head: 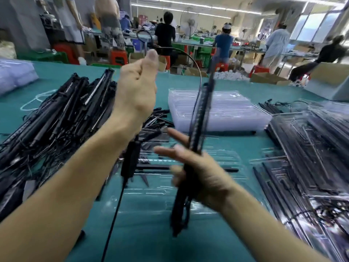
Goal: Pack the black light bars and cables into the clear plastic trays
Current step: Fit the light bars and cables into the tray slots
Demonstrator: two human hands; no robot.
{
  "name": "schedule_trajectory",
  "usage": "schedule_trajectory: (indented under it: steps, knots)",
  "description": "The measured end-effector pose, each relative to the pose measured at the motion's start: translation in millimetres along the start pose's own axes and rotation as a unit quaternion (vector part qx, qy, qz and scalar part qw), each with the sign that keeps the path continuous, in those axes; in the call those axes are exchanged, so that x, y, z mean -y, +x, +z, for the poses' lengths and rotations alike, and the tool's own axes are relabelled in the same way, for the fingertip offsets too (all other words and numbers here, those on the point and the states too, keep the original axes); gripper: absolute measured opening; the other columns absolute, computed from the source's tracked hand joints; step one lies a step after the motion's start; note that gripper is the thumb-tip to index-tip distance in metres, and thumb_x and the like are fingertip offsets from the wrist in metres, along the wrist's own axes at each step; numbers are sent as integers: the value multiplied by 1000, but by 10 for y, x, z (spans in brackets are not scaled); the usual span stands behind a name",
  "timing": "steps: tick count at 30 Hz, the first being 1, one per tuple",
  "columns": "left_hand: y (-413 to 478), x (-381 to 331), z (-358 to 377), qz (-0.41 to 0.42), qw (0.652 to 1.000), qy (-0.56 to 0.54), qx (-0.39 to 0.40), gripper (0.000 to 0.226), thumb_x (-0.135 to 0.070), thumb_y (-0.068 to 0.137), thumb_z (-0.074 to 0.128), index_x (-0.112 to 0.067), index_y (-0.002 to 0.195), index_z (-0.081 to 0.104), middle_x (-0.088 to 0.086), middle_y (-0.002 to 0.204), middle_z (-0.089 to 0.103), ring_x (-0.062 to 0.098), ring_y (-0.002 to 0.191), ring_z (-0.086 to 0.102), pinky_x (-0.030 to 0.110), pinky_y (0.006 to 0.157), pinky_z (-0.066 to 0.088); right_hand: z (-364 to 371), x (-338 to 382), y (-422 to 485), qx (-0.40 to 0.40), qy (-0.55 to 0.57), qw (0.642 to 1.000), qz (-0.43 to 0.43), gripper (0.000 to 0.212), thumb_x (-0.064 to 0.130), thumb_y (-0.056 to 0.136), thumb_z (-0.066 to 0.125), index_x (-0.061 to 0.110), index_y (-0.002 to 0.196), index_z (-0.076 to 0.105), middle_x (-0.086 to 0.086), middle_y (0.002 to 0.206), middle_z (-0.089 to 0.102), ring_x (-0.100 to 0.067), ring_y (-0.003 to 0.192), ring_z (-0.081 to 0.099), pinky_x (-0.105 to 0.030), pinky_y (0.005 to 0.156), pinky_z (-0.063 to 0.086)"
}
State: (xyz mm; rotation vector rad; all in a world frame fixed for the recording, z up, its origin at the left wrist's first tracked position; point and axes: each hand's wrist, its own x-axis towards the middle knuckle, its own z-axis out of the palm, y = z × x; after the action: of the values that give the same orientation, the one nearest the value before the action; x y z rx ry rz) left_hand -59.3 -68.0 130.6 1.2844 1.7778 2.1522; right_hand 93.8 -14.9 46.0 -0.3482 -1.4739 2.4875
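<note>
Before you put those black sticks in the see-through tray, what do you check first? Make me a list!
1. Right hand grips the light bars: ok.
2. Left hand holds the cable: ok.
3. Cable untangled: cannot tell, it is blurred.
4. Clear tray lies below the hands: ok.
5. Room left in that tray: cannot tell.
</note>
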Motion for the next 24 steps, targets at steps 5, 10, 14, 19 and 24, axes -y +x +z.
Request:
schedule_trajectory:
  steps: [5,10,14,19,24]
  knots:
    - [-10,47,194,20,999,17,-27,49,-43,105,38,-18,67,21,4,56,28,14,46,21,39,48,16,499,-319,90,-7,-60,998,-7,25,17,79,76,8,101,68,-4,76,65,-9,53,51,-20,43,40]
    - [37,207,66,-48,997,52,32,32,-50,94,53,-23,76,48,-10,66,49,17,61,47,41,56,43,432,-169,69,-36,-7,999,-30,10,15,86,69,17,95,68,-7,79,67,-3,42,50,-17,42,41]
    - [-130,287,104,-178,969,25,169,47,-69,80,55,-29,105,57,-1,101,62,8,75,63,22,59,50,328,132,98,-55,75,989,-114,26,22,78,67,17,104,69,-6,92,70,-1,45,53,-14,44,41]
    - [-410,293,-133,-244,834,-20,494,45,-68,75,65,-40,109,64,5,97,72,29,80,73,36,64,59,161,543,81,-119,99,970,-185,41,28,73,70,10,108,60,3,70,68,-4,44,45,-18,47,45]
    - [-353,221,-369,-240,818,78,517,36,-34,85,73,-25,117,60,15,84,73,31,69,73,29,53,56,5,778,58,-163,140,951,-223,10,25,86,66,20,90,58,0,86,72,-4,47,45,-18,55,48]
